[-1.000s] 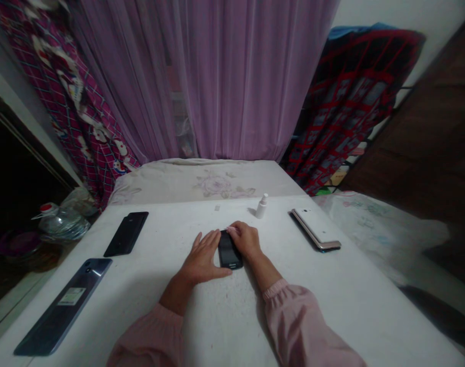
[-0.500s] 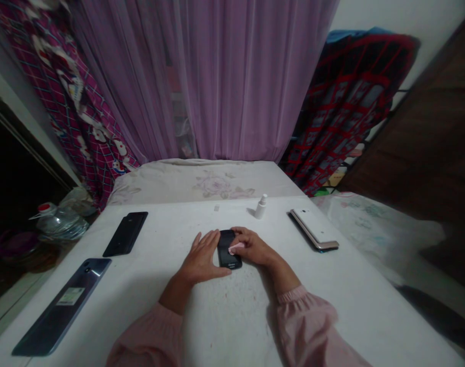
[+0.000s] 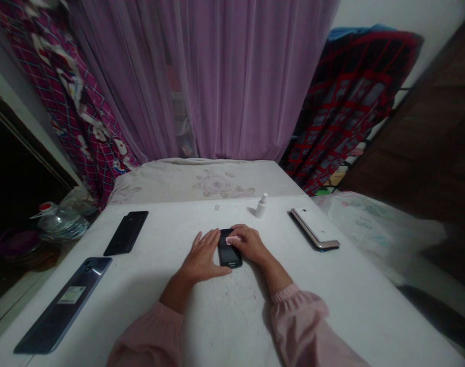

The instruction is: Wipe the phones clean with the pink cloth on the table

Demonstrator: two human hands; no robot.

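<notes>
A black smartphone [image 3: 229, 257] lies flat on a white counter [image 3: 324, 285]. The left hand [image 3: 203, 257] rests against its edge, fingers spread, holding nothing; the right hand [image 3: 249, 243] pinches a pink cloth [image 3: 233, 240] against the screen.

And there it is at lower centre: a pale pink left sleeve [image 3: 148, 336] and right sleeve [image 3: 301, 326], loose and soft, the right finishing in a ruffled elastic cuff [image 3: 288, 293]!

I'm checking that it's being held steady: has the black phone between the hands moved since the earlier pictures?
No, the black phone sits in about the same spot, keeping its position relative to the small white bottle beyond it.
</notes>
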